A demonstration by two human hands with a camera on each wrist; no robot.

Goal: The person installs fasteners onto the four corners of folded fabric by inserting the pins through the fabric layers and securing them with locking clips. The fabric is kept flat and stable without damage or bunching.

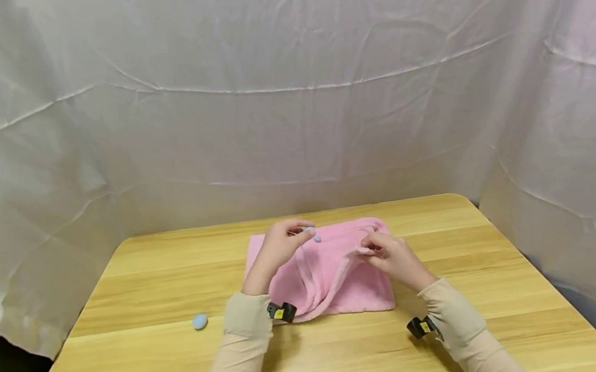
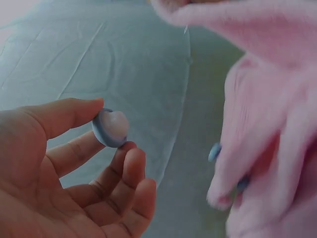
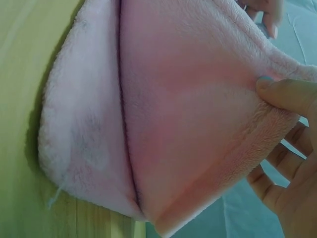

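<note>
Nearest, a pair of beige sleeves (image 1: 240,355) stretches across the table (image 1: 133,290). The left hand (image 1: 279,243) pinches a blue disc (image 2: 101,133), apart from and left of the pink cloth's (image 1: 367,288) raised edge, which the right hand (image 1: 397,257) grips; a second blue disc (image 1: 200,322) lies beyond the left forearm, nearer that hand.
</note>
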